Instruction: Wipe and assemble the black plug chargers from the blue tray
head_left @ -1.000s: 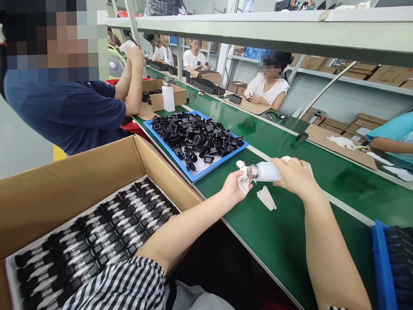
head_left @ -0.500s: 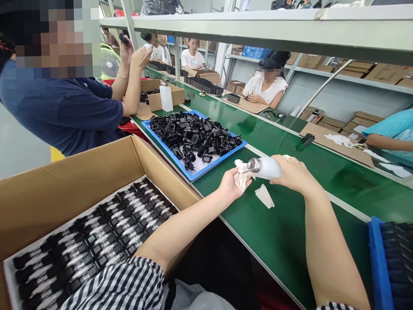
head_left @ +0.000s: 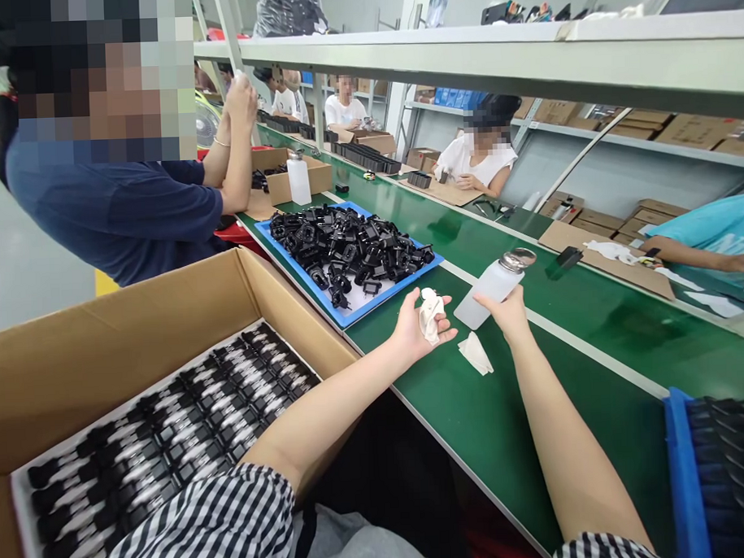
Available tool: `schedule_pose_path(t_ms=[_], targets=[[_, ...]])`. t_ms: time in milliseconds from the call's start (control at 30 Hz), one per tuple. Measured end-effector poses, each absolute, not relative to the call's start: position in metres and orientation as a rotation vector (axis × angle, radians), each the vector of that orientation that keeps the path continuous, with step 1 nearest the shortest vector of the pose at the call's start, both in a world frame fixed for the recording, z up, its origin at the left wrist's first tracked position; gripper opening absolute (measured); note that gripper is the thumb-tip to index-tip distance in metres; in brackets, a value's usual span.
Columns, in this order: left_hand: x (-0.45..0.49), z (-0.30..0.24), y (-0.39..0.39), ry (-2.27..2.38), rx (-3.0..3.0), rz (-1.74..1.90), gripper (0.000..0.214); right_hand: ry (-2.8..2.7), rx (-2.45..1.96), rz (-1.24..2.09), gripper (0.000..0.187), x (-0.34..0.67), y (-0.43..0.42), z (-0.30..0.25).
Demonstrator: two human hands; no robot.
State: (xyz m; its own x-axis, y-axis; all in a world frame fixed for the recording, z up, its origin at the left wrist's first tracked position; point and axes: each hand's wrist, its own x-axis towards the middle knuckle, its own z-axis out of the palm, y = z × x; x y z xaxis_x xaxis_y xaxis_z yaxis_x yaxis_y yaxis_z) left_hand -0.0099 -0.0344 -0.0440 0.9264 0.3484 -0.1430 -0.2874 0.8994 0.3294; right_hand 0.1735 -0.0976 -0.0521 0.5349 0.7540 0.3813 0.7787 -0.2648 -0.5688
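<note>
Frosted white bottle (head_left: 491,289), now tilted upright, gripped by right hand (head_left: 506,317); left hand (head_left: 419,330) clutches crumpled cloth (head_left: 430,313).

Your sleeve (head_left: 215,529) is striped black and white. The table (head_left: 523,420) before you is dark green with a pale edge. The cloth (head_left: 430,313) in your left hand (head_left: 418,330) is white. The bottle (head_left: 491,289) is milky white with a silver cap. Black parts (head_left: 352,243) fill a blue tray (head_left: 373,305); the box (head_left: 123,336) is brown cardboard.
</note>
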Motion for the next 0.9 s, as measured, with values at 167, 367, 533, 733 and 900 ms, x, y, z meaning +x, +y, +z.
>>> schedule_pose_path(t_ms=[167, 367, 533, 733, 900], targets=[[-0.008, -0.045, -0.038, 0.345, 0.651, 0.335, 0.027, -1.026, -1.932, 0.128, 0.065, 0.177, -0.099, -0.052], [-0.003, -0.052, -0.043, 0.471, 1.050, 0.526, 0.039, -1.033, -1.881, 0.216, 0.064, 0.175, -0.101, -0.051], [-0.005, -0.050, -0.043, 0.517, 1.011, 0.542, 0.020, -1.158, -1.950, 0.311, 0.066, 0.169, -0.111, -0.030], [-0.004, -0.051, -0.039, 0.619, 0.836, 0.586, 0.024, -1.626, -2.202, 0.291, 0.061, 0.151, -0.134, 0.018], [-0.002, -0.050, -0.038, 0.574, 0.707, 0.536, 0.015, -1.838, -2.442, 0.198, 0.056, 0.138, -0.136, 0.027]])
